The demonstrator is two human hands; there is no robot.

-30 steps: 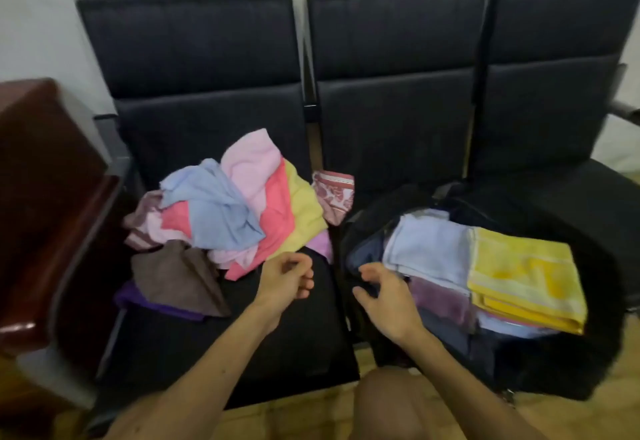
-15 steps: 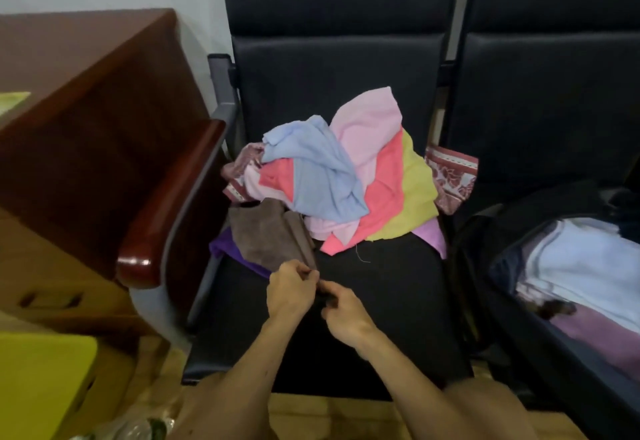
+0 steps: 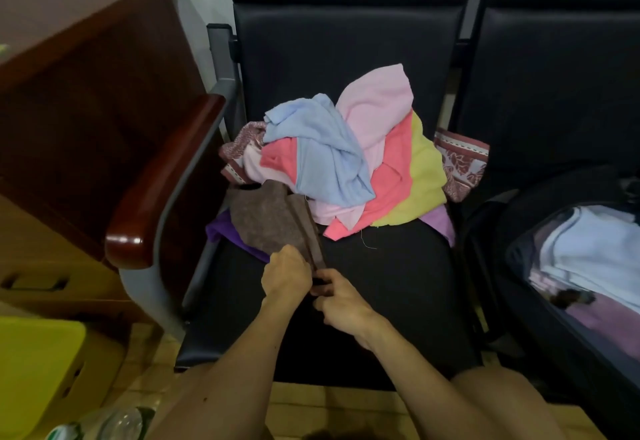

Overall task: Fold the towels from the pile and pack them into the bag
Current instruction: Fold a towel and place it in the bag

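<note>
A pile of towels [image 3: 349,162] in blue, pink, coral, yellow and purple lies at the back of a black chair seat [image 3: 388,287]. A brown towel [image 3: 273,221] trails from the pile's near left side toward me. My left hand [image 3: 285,275] and my right hand [image 3: 341,299] meet at its near corner, both pinched on the brown cloth. At the right edge stands an open black bag [image 3: 491,266] holding folded pale blue and mauve towels [image 3: 595,256].
The chair's wooden armrest [image 3: 162,183] and a brown desk [image 3: 79,69] flank the left. A yellow object [image 3: 38,374] and a plastic bottle [image 3: 114,422] sit on the floor at lower left. A patterned maroon towel [image 3: 462,162] pokes out at the pile's right.
My view has swung left from the bag to the pile. Both hands moved from open above the seat to the brown towel's near corner and took hold of it.
</note>
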